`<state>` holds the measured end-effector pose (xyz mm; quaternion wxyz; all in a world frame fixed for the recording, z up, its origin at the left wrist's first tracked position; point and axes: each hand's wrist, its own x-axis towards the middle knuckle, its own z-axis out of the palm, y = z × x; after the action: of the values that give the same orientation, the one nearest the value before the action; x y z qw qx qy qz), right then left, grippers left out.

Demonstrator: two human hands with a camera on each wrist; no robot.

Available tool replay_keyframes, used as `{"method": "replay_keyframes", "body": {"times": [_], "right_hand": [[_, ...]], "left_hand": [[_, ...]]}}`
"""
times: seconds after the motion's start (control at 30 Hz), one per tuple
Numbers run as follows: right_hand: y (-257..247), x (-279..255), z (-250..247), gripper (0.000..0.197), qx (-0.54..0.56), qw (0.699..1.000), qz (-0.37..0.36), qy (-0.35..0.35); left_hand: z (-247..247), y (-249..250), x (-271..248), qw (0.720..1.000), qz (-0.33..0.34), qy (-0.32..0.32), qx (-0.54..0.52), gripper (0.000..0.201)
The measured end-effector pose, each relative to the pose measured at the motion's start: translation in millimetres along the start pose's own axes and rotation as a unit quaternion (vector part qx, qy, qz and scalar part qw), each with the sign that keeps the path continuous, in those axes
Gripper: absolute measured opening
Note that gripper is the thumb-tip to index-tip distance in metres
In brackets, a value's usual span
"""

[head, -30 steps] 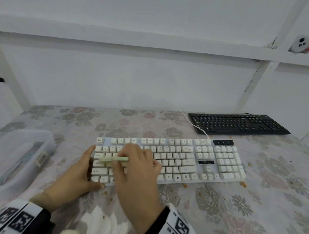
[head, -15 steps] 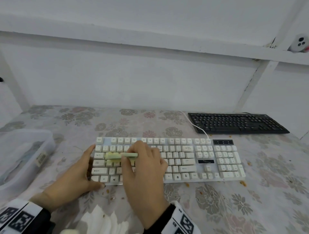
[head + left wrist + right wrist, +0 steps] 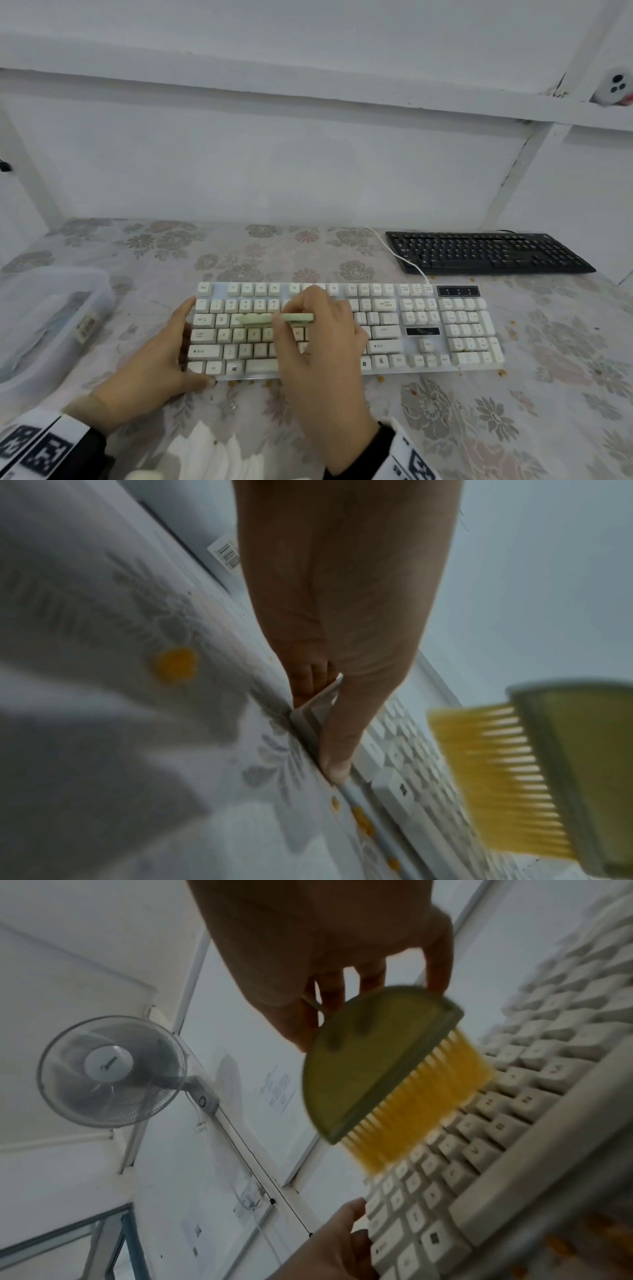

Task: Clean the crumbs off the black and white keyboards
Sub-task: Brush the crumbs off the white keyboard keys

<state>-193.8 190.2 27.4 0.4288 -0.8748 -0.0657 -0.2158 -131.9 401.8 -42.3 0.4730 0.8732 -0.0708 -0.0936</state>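
1. The flat white plastic keyboard lies near the front of the floral-clothed table. By its look it is light and stiff, apt to slide on the cloth under brushing, so it wants bracing at an end edge.
2. The left hand does that: fingers lie straight along the keyboard's left end and the thumb is hooked round the near-left corner, clamping the frame.
3. The small pale-green half-round plastic brush with yellow bristles looks light, with a rigid back and soft bristles; its curved back is the natural hold.
4. The right hand pinches that back between thumb and curled fingers, wrist raised over the letter keys and bristles pointing down at the left-centre rows.
5. Orange crumbs lie on the cloth along the keyboard's near edge; they look loose and dry.
6. The slim black keyboard sits far right, well apart and untouched.
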Motion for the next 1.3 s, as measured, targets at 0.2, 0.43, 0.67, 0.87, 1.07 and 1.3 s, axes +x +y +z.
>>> {"method": "replay_keyframes", "body": {"times": [0.2, 0.43, 0.67, 0.87, 1.07, 1.3], "right_hand": [[19.7, 2.9, -20.5, 0.011, 0.054, 0.997, 0.047, -0.03], [20.8, 0.8, -35.6, 0.012, 0.072, 0.997, 0.015, 0.001], [39.2, 4.0, -43.9, 0.016, 0.031, 0.998, 0.055, 0.018], [28.6, 1.3, -43.2, 0.01, 0.117, 0.993, 0.027, -0.015], [54.7, 7.0, -67.4, 0.018, 0.089, 0.992, 0.084, 0.026], [36.9, 4.7, -73.6, 0.01, 0.187, 0.981, 0.037, 0.025]], "left_hand": [[1.1, 3.9, -1.3, 1.0, 0.014, -0.002, 0.001, 0.112], [0.5, 2.0, -0.4, 1.0, 0.007, 0.0, 0.006, 0.114], [0.4, 2.6, -0.7, 1.0, 0.016, 0.003, 0.003, 0.112], [-0.3, 3.2, -0.6, 1.0, 0.006, 0.008, 0.013, 0.114], [-0.1, 7.1, -2.2, 1.0, 0.019, 0.0, 0.013, 0.109], [-0.6, 7.5, -1.9, 1.0, 0.008, 0.005, 0.005, 0.111]]}}
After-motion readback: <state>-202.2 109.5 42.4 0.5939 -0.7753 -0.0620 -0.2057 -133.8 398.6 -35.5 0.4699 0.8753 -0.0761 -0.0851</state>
